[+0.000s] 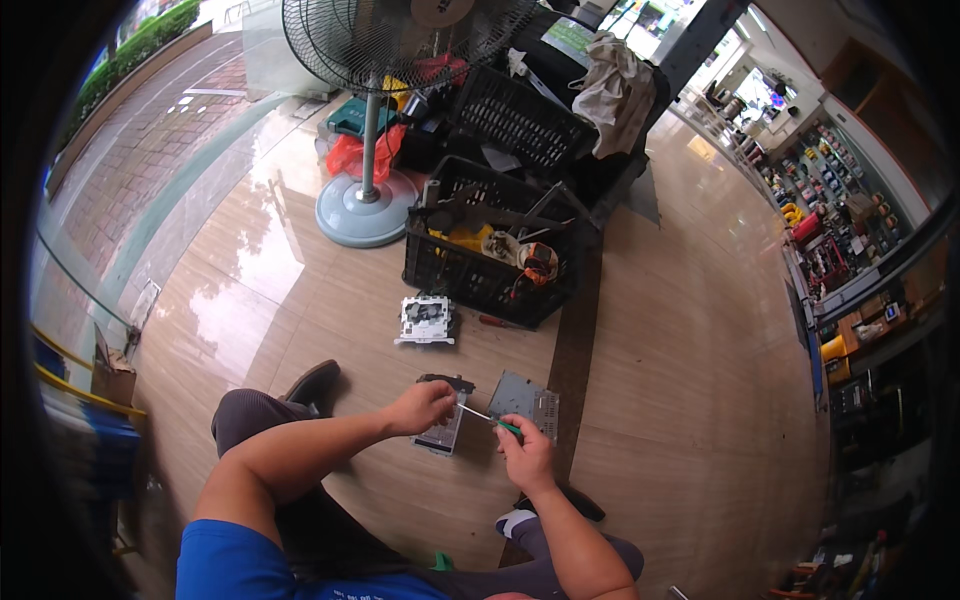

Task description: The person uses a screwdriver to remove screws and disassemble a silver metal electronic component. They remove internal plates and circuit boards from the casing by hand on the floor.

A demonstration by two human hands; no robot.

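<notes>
Left hand [420, 407] steadies a small metal module [442, 432] (floor-level) while right hand [524, 452] grips a green-handled screwdriver [490, 419] against it, below the black crate [490, 255].

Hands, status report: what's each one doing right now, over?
Left hand steadies small module. Right hand grips screwdriver, tip at module. Metal casing beside, not blocking.

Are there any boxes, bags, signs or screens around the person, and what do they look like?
Cardboard box: left edge by the glass wall, brown, open top.
Red plastic bag: behind the fan base, crumpled, shiny.
Shelf packages: far right, rows of small colourful packs, too small to tell apart.
Screens: none visible.
</notes>
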